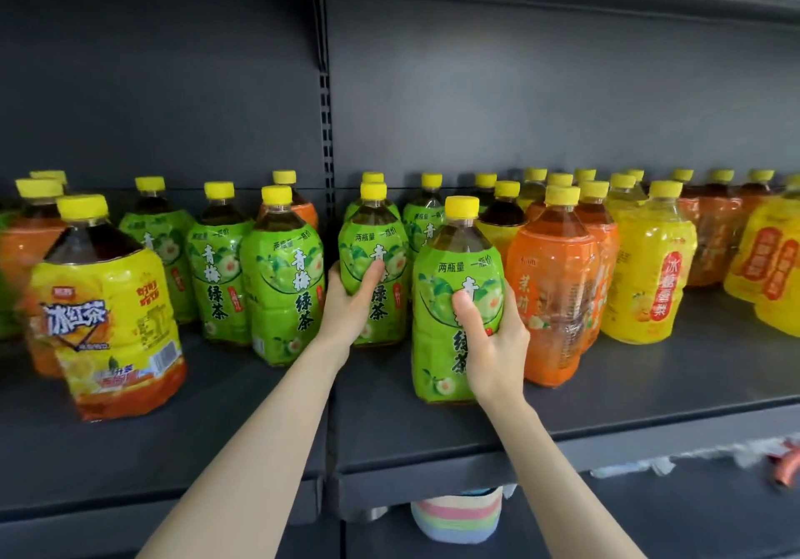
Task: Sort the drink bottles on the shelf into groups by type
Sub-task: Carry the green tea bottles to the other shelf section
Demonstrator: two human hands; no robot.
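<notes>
Sorting is judged part done. Green-label bottles stand grouped at the centre of the shelf [259,428]. The left hand [350,298] grips the far green bottle [374,229] within that group. The right hand [493,337] wraps round the near green bottle [450,251], just beside an orange bottle [554,298]. Outstanding: orange bottles sit both far left and right of centre. A yellow iced-tea bottle [108,320] stands near left, well apart from the yellow bottles [649,277] at right.

Bare shelf [242,420] lies open along the front, broken by the yellow iced-tea bottle [108,311] at left and the forward green bottle [437,298] mid-shelf; free space tops the caps, the left hand [346,303] fills the gap beside the rear green bottle [381,311], and the orange bottles [558,290] at right stand packed.
</notes>
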